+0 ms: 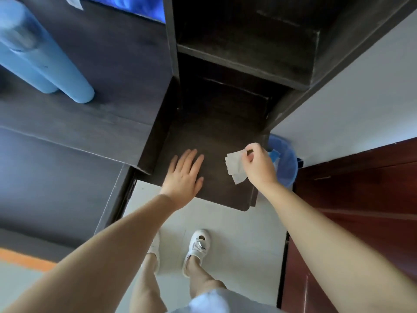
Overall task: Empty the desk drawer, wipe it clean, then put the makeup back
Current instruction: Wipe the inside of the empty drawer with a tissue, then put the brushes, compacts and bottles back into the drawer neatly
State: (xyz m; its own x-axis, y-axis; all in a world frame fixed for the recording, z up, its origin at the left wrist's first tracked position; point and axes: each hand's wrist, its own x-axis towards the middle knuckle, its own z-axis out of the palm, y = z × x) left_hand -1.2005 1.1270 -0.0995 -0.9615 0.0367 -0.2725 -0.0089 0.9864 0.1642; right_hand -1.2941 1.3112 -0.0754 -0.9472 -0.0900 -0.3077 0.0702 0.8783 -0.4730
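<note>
Left hand (pixel 186 171) lies flat in the open drawer (pixel 216 141); right hand (pixel 257 164) pinches a white wipe (pixel 235 166).

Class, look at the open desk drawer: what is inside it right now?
The drawer shows bare dark wood; the left hand lies flat there, hiding a patch. The right hand pinches a wipe above it.

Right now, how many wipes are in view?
1. A single white wipe hangs pinched in the right hand over the open drawer; the left hand holds none. No others are visible.
</note>
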